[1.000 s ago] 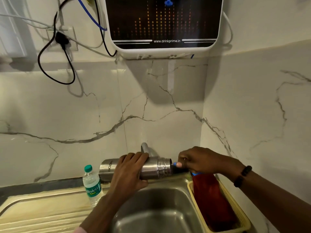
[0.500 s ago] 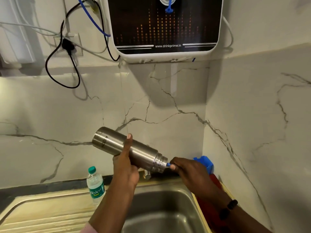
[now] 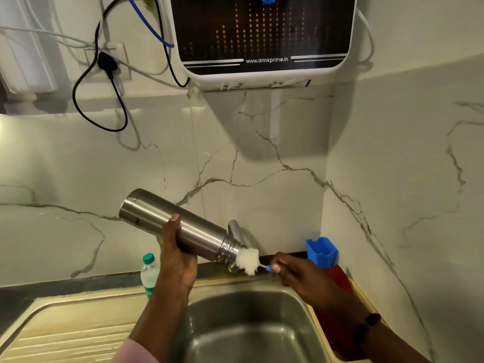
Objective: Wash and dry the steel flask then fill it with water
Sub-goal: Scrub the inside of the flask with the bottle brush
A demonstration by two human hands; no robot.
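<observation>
The left hand (image 3: 178, 260) is wrapped around the middle of the steel flask (image 3: 180, 226), which hangs above the sink (image 3: 248, 334), base tilted up toward 10 o'clock and open mouth toward 4 o'clock. At the mouth sits the foamy white head of the bottle brush (image 3: 248, 260); the right hand (image 3: 296, 271), at 3 o'clock of it, pinches the blue handle. Half a second ago the brush head was inside the flask; now it is out.
</observation>
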